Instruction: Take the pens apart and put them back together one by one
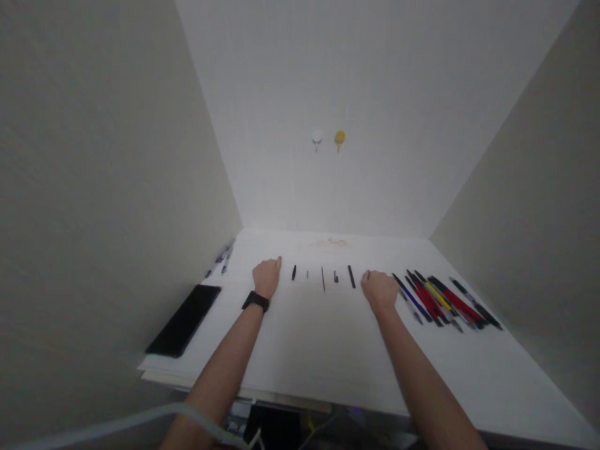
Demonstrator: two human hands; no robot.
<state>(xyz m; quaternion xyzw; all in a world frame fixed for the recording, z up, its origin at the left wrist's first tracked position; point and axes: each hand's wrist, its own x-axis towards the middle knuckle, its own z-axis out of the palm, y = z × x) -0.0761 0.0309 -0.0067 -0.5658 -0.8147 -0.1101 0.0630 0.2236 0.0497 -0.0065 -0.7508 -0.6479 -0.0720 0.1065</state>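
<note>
My left hand rests on the white table, fingers curled under, a black watch on its wrist. My right hand also rests on the table with its fingers folded. Between the hands lies a row of small black pen parts, side by side: a short cap, a thin rod, a longer barrel. Neither hand touches them. Just right of my right hand lies a row of pens, black, blue, red and yellow. What the folded fingers hold, if anything, is hidden.
A black phone lies flat at the table's left edge. A few pens lie at the far left by the wall. Two round hooks, one white and one yellow, are stuck on the back wall. Walls close in on three sides.
</note>
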